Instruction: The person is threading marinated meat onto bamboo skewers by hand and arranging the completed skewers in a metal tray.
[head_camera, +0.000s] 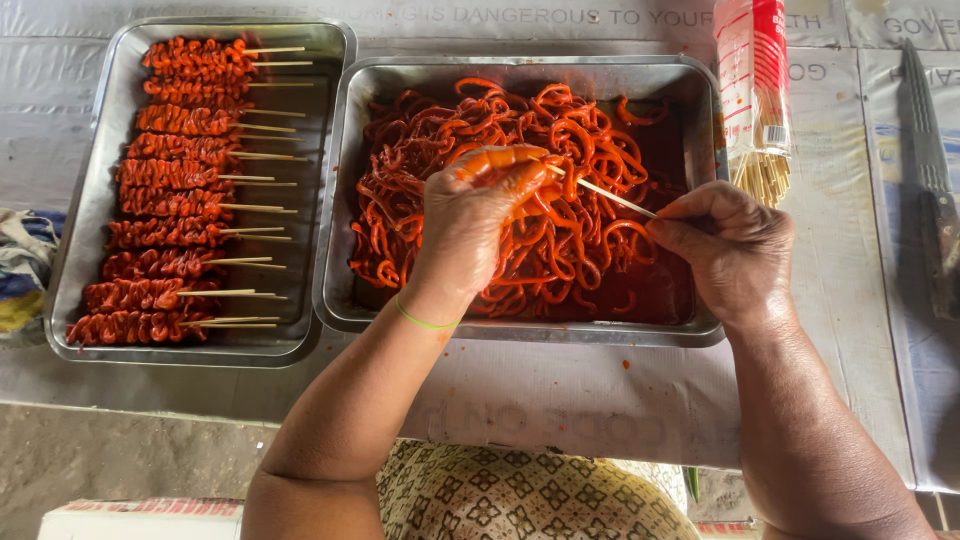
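My left hand (470, 222) hovers over a steel tray (520, 331) full of red marinated strips (600, 140) and pinches one strip (500, 157) between its sauce-stained fingers. My right hand (728, 245) grips the end of a thin bamboo skewer (612, 196), whose tip points left into the strip held by the left hand. A green band circles my left wrist.
A second steel tray (95, 190) at the left holds several finished red skewers (175, 175) in a column. A plastic packet of bamboo sticks (755, 95) stands at the back right. A long knife (930, 180) lies at the far right on the paper-covered table (560, 400).
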